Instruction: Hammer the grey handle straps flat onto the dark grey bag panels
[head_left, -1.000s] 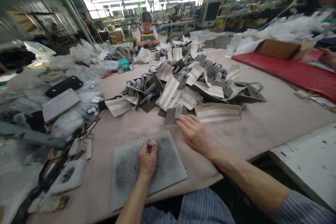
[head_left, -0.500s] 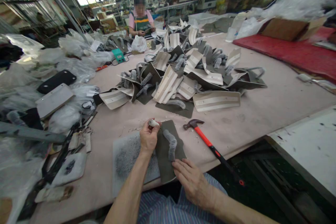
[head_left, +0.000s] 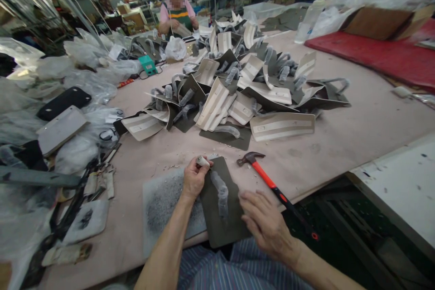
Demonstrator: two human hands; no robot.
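At the far left lie clear plastic bags [head_left: 84,54], one black slab [head_left: 64,102] and one grey slab [head_left: 61,129] just below it. Nearer the table edge lies one grey mat [head_left: 163,206], speckled dark in its middle.

The left hand [head_left: 193,180] rests on the mat's right part. Its fingers are pressed together round one short white stub [head_left: 203,161], which juts up past the thumb and touches the top left corner of the panel.

The panel [head_left: 231,229] is one dark grey, flat sheet with rounded corners. It lies half on the mat and overhangs the table's near edge, above the lap. One curved strap [head_left: 220,192], wrapped in cloudy plastic film, runs down its middle.

The right hand [head_left: 267,225] lies at the panel's right edge, fingers loosely bent and spread, their tips touching the sheet. It pinches nothing that can be seen.

Just to the right lies one hammer [head_left: 268,180] with a red and black handle, its head toward the pile.

Beyond is a pile [head_left: 238,95] of like panels, some showing pale undersides; they overlap too much to count. One teal box [head_left: 148,64] sits to its left, and one co-worker [head_left: 176,9] sits behind it. At the far right lie one red sheet [head_left: 374,56] and one cardboard box [head_left: 380,22].
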